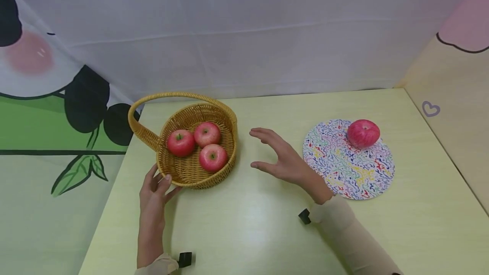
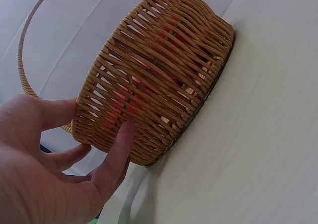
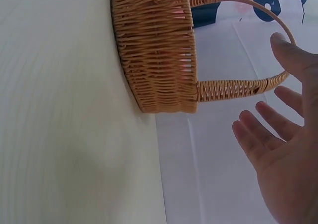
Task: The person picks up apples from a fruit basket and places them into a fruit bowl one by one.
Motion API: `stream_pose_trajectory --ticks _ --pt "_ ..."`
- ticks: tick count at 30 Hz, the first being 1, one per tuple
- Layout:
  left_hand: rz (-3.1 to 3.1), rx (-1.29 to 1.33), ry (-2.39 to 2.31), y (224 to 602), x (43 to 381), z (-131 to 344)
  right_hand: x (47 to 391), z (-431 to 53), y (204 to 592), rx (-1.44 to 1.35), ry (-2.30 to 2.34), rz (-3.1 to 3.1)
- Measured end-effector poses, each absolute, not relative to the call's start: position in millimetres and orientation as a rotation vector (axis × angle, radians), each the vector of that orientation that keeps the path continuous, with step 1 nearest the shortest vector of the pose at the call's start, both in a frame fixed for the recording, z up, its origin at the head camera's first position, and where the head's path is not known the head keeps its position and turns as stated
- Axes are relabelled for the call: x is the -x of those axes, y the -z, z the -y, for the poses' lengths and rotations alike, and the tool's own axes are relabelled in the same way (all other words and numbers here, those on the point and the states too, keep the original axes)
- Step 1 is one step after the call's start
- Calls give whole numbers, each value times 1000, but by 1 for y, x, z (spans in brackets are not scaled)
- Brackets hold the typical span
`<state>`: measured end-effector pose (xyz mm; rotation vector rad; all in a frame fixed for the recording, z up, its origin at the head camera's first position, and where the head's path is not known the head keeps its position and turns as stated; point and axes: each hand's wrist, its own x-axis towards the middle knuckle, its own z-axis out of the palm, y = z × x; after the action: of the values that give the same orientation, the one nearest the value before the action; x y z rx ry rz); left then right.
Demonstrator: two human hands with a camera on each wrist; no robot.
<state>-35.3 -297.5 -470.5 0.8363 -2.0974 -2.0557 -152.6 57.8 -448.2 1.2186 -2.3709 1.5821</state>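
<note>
A woven basket (image 1: 186, 175) with a tall arched handle stands on the table, holding three red apples (image 1: 213, 158). At its near left side my left hand (image 1: 153, 196) holds the rim and wall. The left wrist view shows one finger at the rim and another fingertip on the outer weave of the basket (image 2: 159, 80). To the basket's right, my right hand (image 1: 284, 160) hovers apart from it, thumb and fingers spread, holding nothing. Another red apple (image 1: 363, 133) sits on the far right part of a round, multicoloured patterned mat (image 1: 344, 173).
The pale table (image 1: 244, 224) meets a white cloth backdrop (image 1: 267, 54) behind the basket. A printed panel (image 1: 91, 118) is at the left, and a beige panel (image 1: 454, 109) with a heart outline is at the right. Black pieces (image 1: 304, 216) show at the sleeve cuffs.
</note>
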Motion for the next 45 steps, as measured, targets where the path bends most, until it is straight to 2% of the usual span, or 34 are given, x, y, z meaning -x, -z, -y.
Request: stream_pose_trajectory --ticks 22,35,45 --pt "2098 -822 2049 467 35 295 147 -9 428 -1289 -1594 2372" --pt "2091 -841 2054 465 33 295 145 21 416 -1199 -1466 2480" --pt "2102 -839 2056 465 35 295 149 41 413 -1078 -1561 2580"
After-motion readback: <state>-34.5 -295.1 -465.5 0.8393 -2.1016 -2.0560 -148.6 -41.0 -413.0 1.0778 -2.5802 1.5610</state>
